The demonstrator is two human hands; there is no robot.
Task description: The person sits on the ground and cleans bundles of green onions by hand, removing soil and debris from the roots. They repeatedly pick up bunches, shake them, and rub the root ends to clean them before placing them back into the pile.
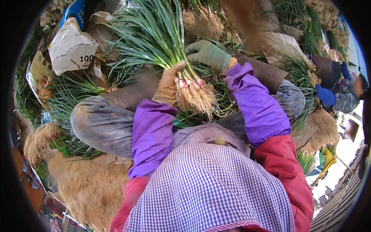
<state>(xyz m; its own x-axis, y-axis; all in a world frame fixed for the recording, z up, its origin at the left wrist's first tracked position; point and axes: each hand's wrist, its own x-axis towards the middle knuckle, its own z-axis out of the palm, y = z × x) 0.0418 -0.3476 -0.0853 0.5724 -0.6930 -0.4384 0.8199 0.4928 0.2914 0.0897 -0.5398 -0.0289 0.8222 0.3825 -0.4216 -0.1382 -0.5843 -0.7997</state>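
My left hand (168, 84), in a tan glove, is closed around a bunch of green garlic plants (162, 37) just above their pinkish-white bulbs (189, 82). The long green leaves fan away from me, and the pale stringy roots (197, 100) hang towards my lap. At the bunch's right side is my right hand (210, 55), in a green striped glove. Its fingertips are beside a stalk at the edge of the bunch; whether they pinch it cannot be seen.
Loose garlic plants with roots (216, 24) lie ahead of me. A printed white sack (72, 47) stands at left. Root-out piles (87, 188) sit at lower left, with another pile (323, 130) at right. A person in a blue sleeve (326, 94) works at far right.
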